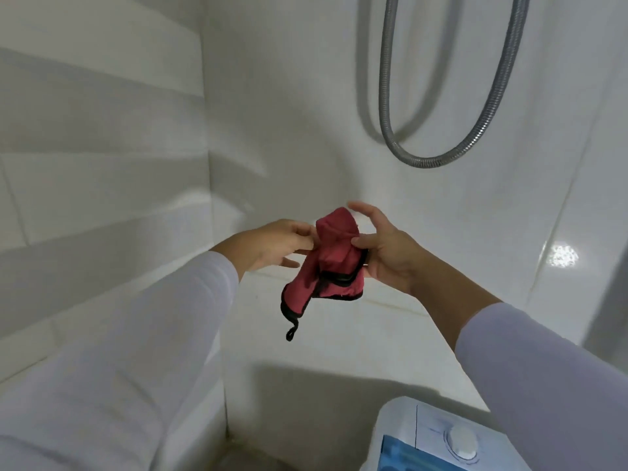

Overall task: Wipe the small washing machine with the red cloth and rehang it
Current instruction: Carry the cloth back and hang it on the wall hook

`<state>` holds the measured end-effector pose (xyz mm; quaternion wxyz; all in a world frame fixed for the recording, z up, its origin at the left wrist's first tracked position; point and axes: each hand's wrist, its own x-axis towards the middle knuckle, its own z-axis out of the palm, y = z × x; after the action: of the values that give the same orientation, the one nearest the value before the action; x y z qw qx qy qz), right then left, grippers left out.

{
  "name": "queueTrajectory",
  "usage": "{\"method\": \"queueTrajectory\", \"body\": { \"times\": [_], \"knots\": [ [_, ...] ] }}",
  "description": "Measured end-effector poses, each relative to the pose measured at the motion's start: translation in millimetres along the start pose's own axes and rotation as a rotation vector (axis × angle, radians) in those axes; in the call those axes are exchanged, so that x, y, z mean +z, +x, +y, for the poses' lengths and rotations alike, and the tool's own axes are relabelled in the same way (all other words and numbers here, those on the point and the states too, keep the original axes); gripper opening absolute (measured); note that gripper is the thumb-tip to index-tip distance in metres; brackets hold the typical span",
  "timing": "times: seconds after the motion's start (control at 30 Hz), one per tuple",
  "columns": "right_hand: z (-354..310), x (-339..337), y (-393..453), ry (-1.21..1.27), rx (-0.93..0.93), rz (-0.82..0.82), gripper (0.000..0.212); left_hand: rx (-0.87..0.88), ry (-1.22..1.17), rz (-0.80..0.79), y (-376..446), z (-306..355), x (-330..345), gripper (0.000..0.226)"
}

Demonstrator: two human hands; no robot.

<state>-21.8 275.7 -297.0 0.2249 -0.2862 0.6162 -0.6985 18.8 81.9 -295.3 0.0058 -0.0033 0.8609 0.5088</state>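
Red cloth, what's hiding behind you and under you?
Behind the red cloth is white tiled wall. Below it hangs its black loop, over a white ledge. The left hand and right hand hold it; the cloth covers some fingertips.

White tiled ledge (390,338) across the middle of the frame below my arms, small washing machine (424,436) at lower right, its footing out of view

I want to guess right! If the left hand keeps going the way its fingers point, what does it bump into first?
The cloth. The left hand points right, and its fingertips already pinch the cloth's edge. Beyond that is the right hand, though depth is hard to judge.
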Motion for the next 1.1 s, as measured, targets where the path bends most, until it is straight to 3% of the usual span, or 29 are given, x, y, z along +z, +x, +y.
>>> {"method": "queueTrajectory", "body": {
  "times": [0.1,0.17,0.4,0.53,0.63,0.77,0.9,0.97,1.1],
  "knots": [
    [-27,10,31,-0.016,0.045,-0.118,0.073,-0.08,-0.009,-0.016,7,17,-41,0.031],
    [-52,20,47,-0.049,0.084,-0.138,0.07,-0.127,-0.016,-0.048,7,39,-68,0.014],
    [-167,68,89,-0.046,0.196,0.063,0.018,-0.205,0.017,-0.03,0,137,-160,0.015],
    [-228,97,111,-0.26,0.212,0.18,0.046,-0.204,0.135,0.013,-6,186,-203,0.015],
    [-264,114,122,-0.29,0.173,0.26,0.046,-0.198,0.178,0.054,-12,218,-232,0.016],
    [-306,123,138,-0.265,0.138,0.295,0.023,-0.157,0.186,0.114,-11,260,-268,0.01],
    [-333,122,159,-0.347,0.045,0.473,0.016,-0.062,0.175,0.222,1,289,-297,0.013],
    [-342,118,166,-0.463,-0.06,0.526,0.017,-0.014,0.159,0.269,11,294,-306,0.014],
    [-344,110,176,-0.862,-0.323,0.517,0.041,0.083,0.108,0.371,37,290,-309,0.021]
  ]
}}
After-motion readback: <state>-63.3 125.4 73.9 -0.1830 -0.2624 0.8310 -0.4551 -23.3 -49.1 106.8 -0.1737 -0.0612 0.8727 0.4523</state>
